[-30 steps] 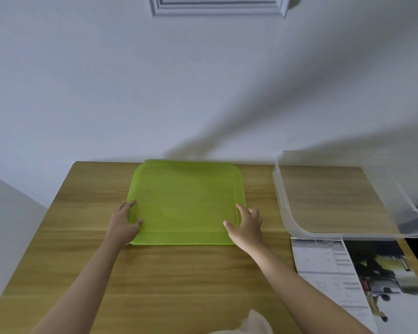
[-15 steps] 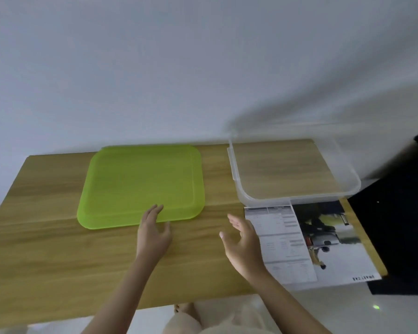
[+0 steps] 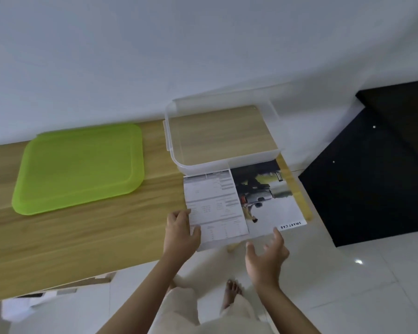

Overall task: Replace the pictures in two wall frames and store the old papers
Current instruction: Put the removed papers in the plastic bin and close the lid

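Note:
Printed papers [image 3: 229, 203] lie at the right end of the wooden table [image 3: 82, 237], partly tucked under a clear plastic box [image 3: 174, 150]; one sheet shows tables of text, the other a car photo with "SMART CAB". My left hand [image 3: 180, 231] pinches the near left corner of the text sheet, thumb on top. My right hand [image 3: 266, 256] hovers open just off the table's near edge, fingertips close to the photo sheet's near edge. No wall frame is in view.
A green plastic lid [image 3: 80, 167] lies flat on the table's left part. A black cabinet [image 3: 372, 177] stands to the right of the table. White floor tiles [image 3: 360, 285] and my feet show below.
Both hands left the green lid and moved right to the papers. My left hand took hold of the text sheet's corner. The view swung right and down; the wall frame left the view.

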